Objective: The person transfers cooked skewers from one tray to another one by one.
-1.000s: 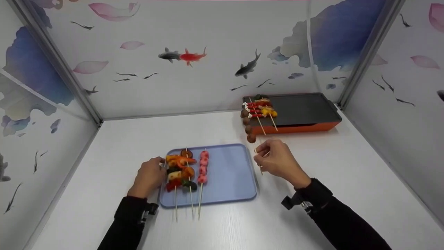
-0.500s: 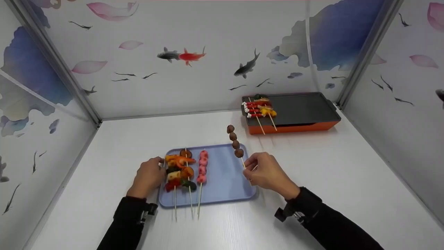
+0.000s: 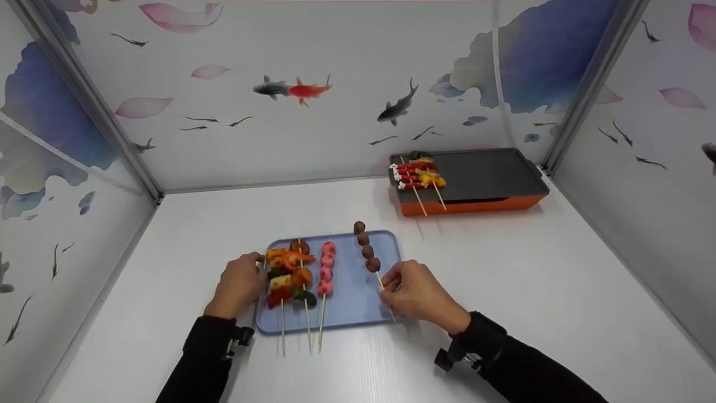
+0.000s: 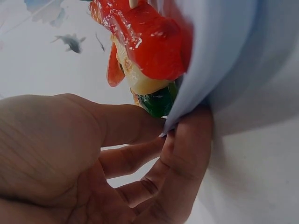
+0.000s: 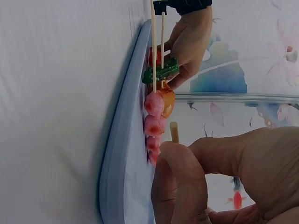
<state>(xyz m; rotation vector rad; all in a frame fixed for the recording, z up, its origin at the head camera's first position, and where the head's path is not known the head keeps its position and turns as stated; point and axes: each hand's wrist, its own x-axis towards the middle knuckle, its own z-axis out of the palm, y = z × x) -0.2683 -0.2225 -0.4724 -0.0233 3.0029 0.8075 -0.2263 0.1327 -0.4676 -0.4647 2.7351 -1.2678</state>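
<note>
My right hand [image 3: 411, 291] pinches the bare stick of a meatball skewer [image 3: 367, 251], held over the right half of the blue tray [image 3: 352, 302]. The brown balls point away from me; in the right wrist view only the stick's end [image 5: 174, 132] shows above the fingertips. My left hand [image 3: 240, 285] grips the tray's left rim, thumb above and fingers [image 4: 191, 149] beneath in the left wrist view. On the tray's left half lie two mixed vegetable skewers [image 3: 302, 278], one with a shrimp-like orange piece. Beside them lies a pink ball skewer [image 3: 326, 268]. Their sticks overhang the near rim.
At the back right stands an orange grill [image 3: 475, 208] with a black plate [image 3: 486, 173]. Several loaded skewers [image 3: 419, 173] lie on its left end, sticks pointing toward me. Printed wall panels [image 3: 335, 134] enclose the white table [image 3: 212, 224] at the back and sides.
My right hand has carried the meatball skewer left and toward me, from in front of the grill to over the tray. The left hand stays at the tray's rim.
</note>
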